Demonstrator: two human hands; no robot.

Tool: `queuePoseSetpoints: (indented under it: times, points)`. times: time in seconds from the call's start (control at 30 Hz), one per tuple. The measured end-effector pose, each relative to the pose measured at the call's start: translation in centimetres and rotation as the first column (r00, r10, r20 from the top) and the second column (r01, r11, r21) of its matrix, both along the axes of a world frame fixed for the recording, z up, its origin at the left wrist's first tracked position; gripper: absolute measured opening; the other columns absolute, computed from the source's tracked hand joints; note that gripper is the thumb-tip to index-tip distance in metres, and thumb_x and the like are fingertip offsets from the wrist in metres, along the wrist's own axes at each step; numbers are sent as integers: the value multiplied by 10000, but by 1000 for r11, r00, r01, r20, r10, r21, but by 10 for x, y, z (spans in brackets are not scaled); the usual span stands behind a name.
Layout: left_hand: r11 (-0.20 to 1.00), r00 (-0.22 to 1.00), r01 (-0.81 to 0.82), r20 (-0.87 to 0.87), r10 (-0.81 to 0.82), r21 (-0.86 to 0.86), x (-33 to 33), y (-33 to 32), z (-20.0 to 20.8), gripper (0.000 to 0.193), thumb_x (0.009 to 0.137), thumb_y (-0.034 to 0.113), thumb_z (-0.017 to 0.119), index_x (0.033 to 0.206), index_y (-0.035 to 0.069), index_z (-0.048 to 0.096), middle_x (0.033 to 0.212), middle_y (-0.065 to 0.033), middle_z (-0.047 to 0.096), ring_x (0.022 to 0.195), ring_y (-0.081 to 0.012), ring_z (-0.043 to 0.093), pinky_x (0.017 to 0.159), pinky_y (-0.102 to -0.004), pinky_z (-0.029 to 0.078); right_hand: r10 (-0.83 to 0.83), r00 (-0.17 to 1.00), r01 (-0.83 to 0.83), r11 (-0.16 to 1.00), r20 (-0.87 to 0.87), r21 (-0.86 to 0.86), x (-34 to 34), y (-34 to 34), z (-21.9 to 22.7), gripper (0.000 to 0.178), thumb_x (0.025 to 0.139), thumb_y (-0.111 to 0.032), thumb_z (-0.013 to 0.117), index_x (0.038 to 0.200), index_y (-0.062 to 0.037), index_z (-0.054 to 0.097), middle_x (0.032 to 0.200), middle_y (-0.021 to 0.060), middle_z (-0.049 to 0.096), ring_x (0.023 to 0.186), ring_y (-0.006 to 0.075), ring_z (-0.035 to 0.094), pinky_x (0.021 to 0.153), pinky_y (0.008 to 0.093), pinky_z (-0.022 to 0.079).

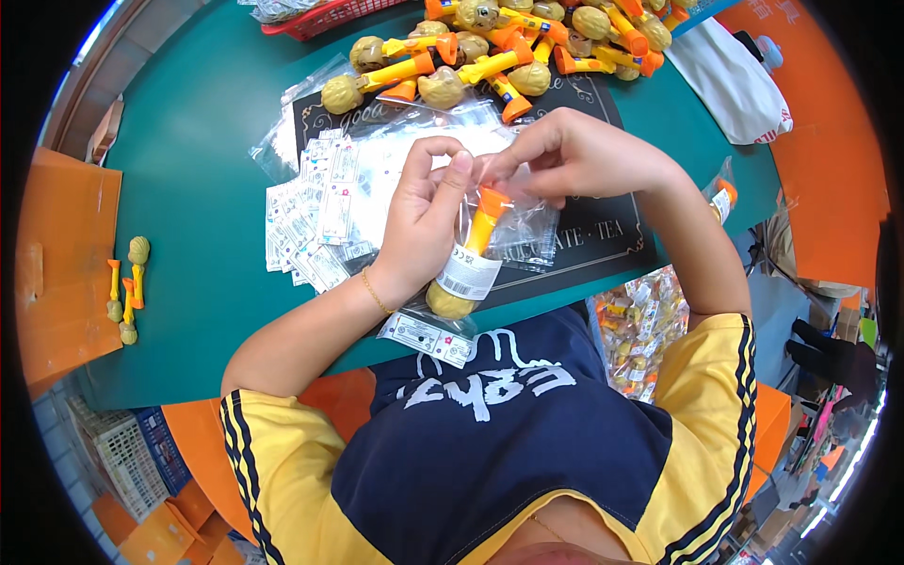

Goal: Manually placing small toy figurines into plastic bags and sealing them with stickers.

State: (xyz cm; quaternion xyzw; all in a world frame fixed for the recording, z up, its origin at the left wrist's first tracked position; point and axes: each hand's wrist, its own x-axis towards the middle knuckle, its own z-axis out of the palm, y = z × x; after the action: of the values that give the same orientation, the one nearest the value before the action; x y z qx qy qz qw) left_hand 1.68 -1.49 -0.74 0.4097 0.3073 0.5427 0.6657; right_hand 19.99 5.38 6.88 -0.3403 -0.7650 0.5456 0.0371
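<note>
Your navy and yellow shirt (508,443) lies nearest the camera, its striped sleeves at either side of the view. Both forearms reach over the green table (198,179); a thin bracelet (377,294) circles the left wrist.

Left hand (424,207): curled, thumb and forefinger gripping the upper part of a clear bag (527,231). Right hand (579,155): fingers bent and drawn together, pinching the plastic at the bag's far end, just beside the left fingertips. You have the toy (483,226) inside this bag, between the two hands and your chest, tilted, orange end away from you, rounded tan head toward you. White band label (469,273) lies across its lower half.

Beneath your hands: black printed mat (603,240), with clear plastic bags on it. Left of these, overlapping white paper labels (306,226); one more label strip (426,339) sits at the table edge, close to your shirt.

Beyond the mat, you have a heap of similar toys (471,66), with a red basket (325,21) to its left. Three small toys (137,273) lie near the table's left edge. Low on your right, below table level, many bagged toys (640,325) are gathered together.
</note>
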Motion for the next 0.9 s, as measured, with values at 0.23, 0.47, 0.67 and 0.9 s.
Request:
queuePoseSetpoints:
  times: [0.23, 0.47, 0.67, 0.9]
  points:
    - [994, 1000, 4, 14, -3, -109, -5, 0, 8, 173, 990, 250, 390, 1079, 107, 352, 1017, -164, 607, 863, -160, 618, 672, -233, 515, -196, 972, 155, 950, -132, -270, 7, -17, 10, 351, 830, -116, 655, 1158, -10, 587, 852, 34, 654, 512, 45, 526, 466, 186, 433]
    - [999, 1000, -17, -5, 17, 34, -2, 0, 2, 179, 997, 244, 354, 1085, 95, 311, 1152, -253, 546, 900, -204, 629, 718, -275, 533, -276, 917, 286, 958, -288, -9, -2, -38, -24, 227, 838, -138, 663, 1010, 7, 630, 871, 36, 660, 720, 33, 568, 629, 184, 459]
    - [998, 999, 46, -14, -46, -46, -3, -3, 3, 170, 998, 243, 343, 1088, 104, 302, 1170, -265, 533, 927, -231, 631, 735, -287, 536, -432, 806, 412, 900, -404, -141, -7, -45, -40, 156, 830, -158, 676, 901, -25, 639, 777, -7, 636, 622, -1, 502, 538, 165, 387]
    - [981, 999, 26, -21, -31, -194, -5, 3, 17, 226, 983, 262, 400, 1112, 89, 334, 1156, -253, 550, 939, -235, 631, 769, -298, 537, -424, 877, 456, 882, -225, 117, -3, -44, -40, 138, 819, -158, 687, 816, -25, 652, 764, -6, 636, 625, 10, 498, 536, 169, 360]
